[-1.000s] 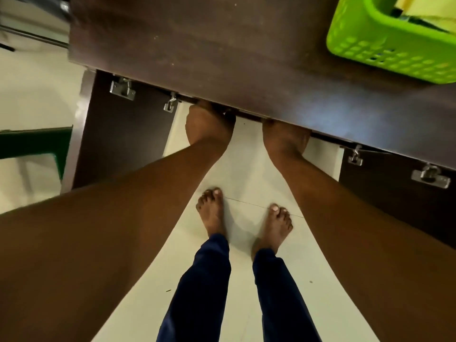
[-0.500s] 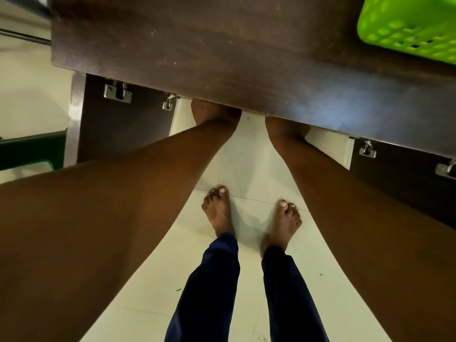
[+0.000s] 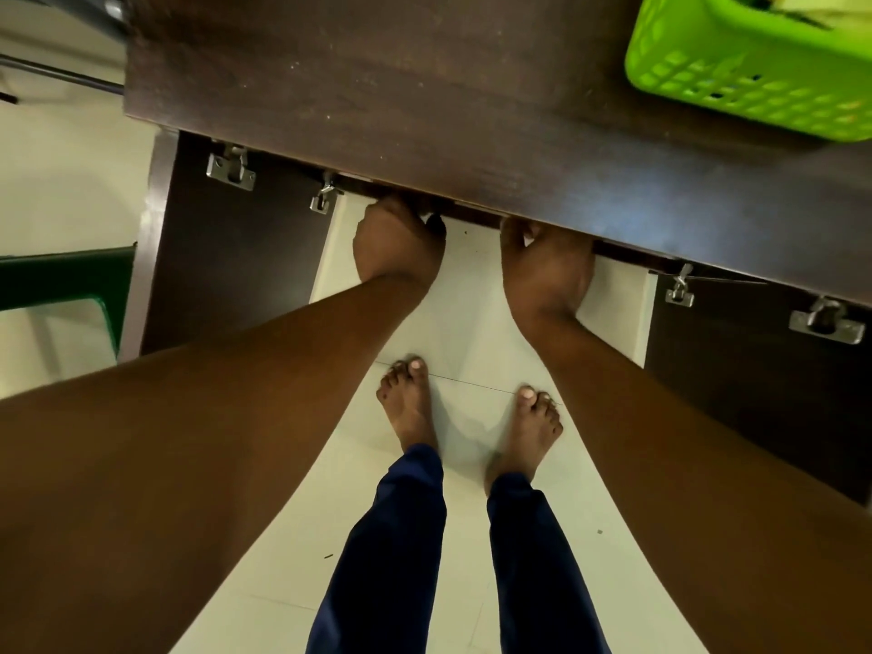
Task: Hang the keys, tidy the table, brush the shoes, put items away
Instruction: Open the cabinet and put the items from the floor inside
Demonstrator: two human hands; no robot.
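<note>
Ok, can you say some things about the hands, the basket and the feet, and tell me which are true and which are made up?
1. The basket on the table is green. True.
2. Both hands are up on the tabletop. False: the left hand and right hand reach under its front edge.
3. The person wears shoes. False: the feet are bare.
4. The floor is pale. True.

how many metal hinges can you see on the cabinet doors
4: two on the left door, at and; two on the right door, at and. Others may be hidden under the table top.
</note>
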